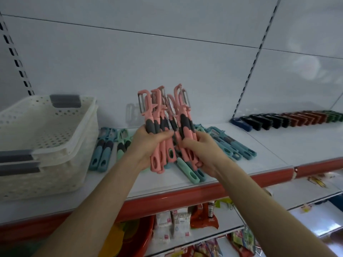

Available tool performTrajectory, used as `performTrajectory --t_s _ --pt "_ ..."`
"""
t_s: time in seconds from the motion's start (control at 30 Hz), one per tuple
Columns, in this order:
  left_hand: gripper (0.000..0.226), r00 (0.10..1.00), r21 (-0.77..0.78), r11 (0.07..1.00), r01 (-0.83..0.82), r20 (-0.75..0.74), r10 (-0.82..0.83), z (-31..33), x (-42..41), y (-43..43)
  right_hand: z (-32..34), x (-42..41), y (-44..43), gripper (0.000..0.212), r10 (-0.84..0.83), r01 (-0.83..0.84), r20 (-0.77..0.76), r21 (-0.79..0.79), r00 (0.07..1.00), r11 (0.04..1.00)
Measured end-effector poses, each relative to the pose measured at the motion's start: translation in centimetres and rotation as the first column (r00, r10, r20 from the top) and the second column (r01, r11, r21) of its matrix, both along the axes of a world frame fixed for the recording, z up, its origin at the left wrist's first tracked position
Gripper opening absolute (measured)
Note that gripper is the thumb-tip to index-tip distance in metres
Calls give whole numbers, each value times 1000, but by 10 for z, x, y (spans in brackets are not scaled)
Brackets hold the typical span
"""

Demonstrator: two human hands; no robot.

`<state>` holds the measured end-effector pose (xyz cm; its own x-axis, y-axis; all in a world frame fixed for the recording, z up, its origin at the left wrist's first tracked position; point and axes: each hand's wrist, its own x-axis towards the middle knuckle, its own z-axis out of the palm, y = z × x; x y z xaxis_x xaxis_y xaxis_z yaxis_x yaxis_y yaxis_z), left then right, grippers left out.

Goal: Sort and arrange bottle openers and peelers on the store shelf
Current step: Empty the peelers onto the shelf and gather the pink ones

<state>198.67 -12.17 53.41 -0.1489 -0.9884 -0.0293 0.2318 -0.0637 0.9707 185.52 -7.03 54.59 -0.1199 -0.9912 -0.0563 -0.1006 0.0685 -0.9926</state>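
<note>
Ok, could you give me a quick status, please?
Left hand, right hand both grip pink peelers, blades up. Teal peelers lie loose on shelf beneath.

We hold a bundle [167,119] of peelers upright over the middle of the shelf [278,145], our left hand [146,145] on its left side and our right hand [202,154] on its right. Stacked baskets [46,145] sit on the shelf at far left. The left peelers [104,151] lie between them and our hands. The right peelers [232,145] lie just right of the bundle. The openers [287,119] run in a row at the back, far right. Packets [178,225] sit on the lower shelf [306,197] beneath.
</note>
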Motion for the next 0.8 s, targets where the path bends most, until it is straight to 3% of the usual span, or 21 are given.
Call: performTrajectory --t_s 0.2,0.33,0.43,0.57,0.7,0.8 --pt "23 996 -59 996 71 -46 -73 -1 -31 8 -6 -25 8 10 1 -1 2 -63 1000 998" --pt "27 988 -114 988 108 -103 -119 6 -71 15 -7 -54 12 9 12 1 65 -190 998 982" --pt "22 981 -176 978 115 -137 -140 12 -116 20 -3 -90 20 8 0 26 128 -200 992 979" --pt "28 967 -162 975 152 -182 -181 14 -192 31 3 -164 38 22 -22 27 24 -207 999 978" --pt "19 933 -182 945 271 -191 -304 13 -291 54 8 -263 70 27 -74 58 -67 -223 995 973" --pt "36 907 -198 922 333 -198 -371 18 -368 73 17 -333 98 25 -97 76 -77 -240 992 968"
